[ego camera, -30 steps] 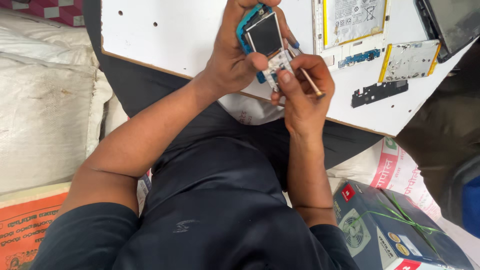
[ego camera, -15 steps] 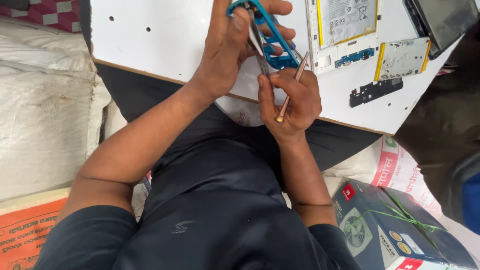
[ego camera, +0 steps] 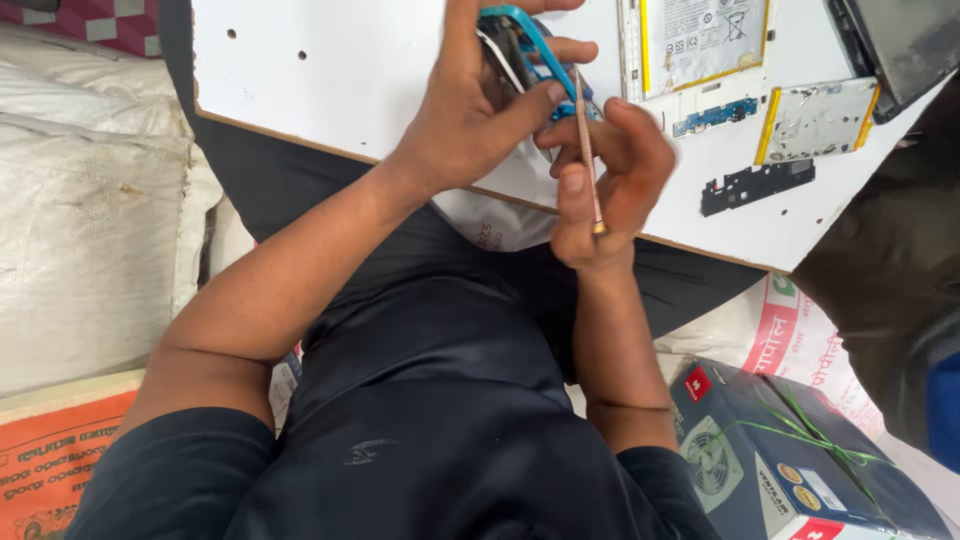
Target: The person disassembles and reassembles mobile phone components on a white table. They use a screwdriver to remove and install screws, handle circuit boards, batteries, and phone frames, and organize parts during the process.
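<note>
1. My left hand (ego camera: 470, 110) is clamped round a blue phone frame (ego camera: 525, 50), tilted on edge above the white board (ego camera: 330, 80), thumb pressing its lower rim.
2. My right hand (ego camera: 610, 180) pinches a thin tool (ego camera: 586, 150), probably a small screwdriver; shaft upright, tip up at the frame's lower end, butt near my thumb.
3. Both hands nearly touch, knuckles just beside the frame. The frame is off the board, held only by my left.
4. Step in hand, I'd judge: working a screw or clip at the frame's bottom edge. The tip contact is hidden by my fingers, can't tell if it is seated.
5. Past my right hand, on the board: a battery panel (ego camera: 700, 45), a small blue circuit strip (ego camera: 715, 115), a metal shield plate (ego camera: 815, 120), a black bracket (ego camera: 755, 185). A dark screen (ego camera: 900, 45) is at the far corner.
6. Next move likely calls for keeping the left grip firm, the tool square to the frame, and light, steady pressure so the tip doesn't slip.
7. Below my right elbow: a fan box (ego camera: 790, 460) tied with green string.
</note>
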